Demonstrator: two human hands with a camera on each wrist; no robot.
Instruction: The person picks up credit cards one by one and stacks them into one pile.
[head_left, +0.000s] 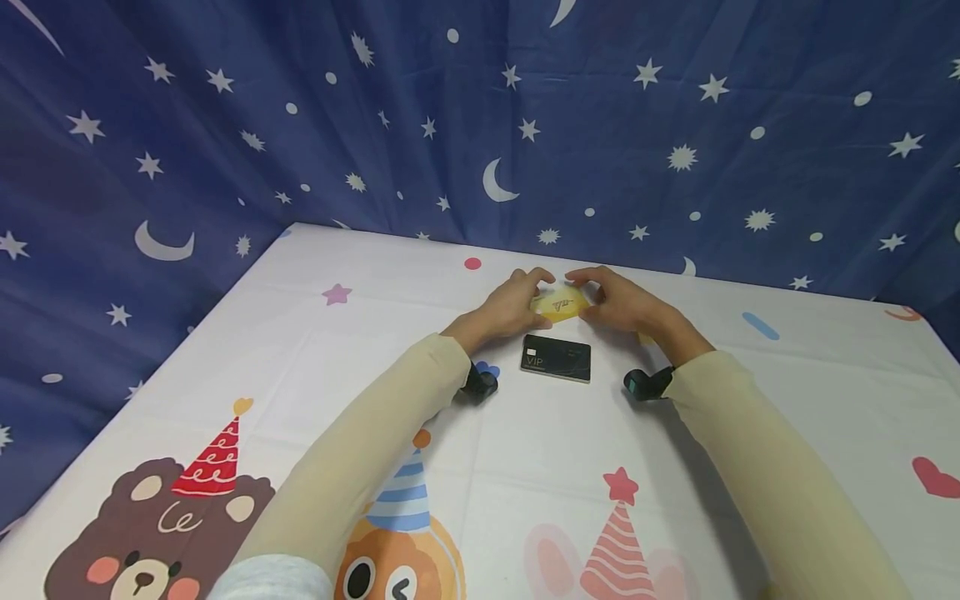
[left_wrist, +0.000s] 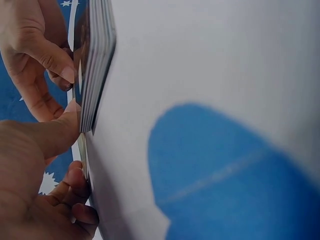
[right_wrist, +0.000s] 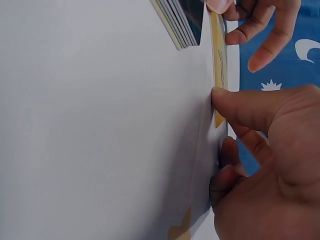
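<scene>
A yellow card (head_left: 558,305) with dark script lies flat, close over the cloth, near the far side of the table. My left hand (head_left: 513,307) holds its left end, the thumb at the near corner and the index finger arched above. From the other side my right hand (head_left: 618,302) grips the right end, its thumb (right_wrist: 232,102) pressed to the near edge. Just in front of both hands sits a stack of cards (head_left: 555,358), a black one marked VIP on top. Its layered edges (left_wrist: 100,55) show in the left wrist view.
The table is covered by a white cloth (head_left: 390,350) printed with party animals and shapes. Behind it hangs a dark blue curtain (head_left: 420,167) with stars and moons. Black wrist cameras (head_left: 480,385) sit on both wrists, either side of the stack.
</scene>
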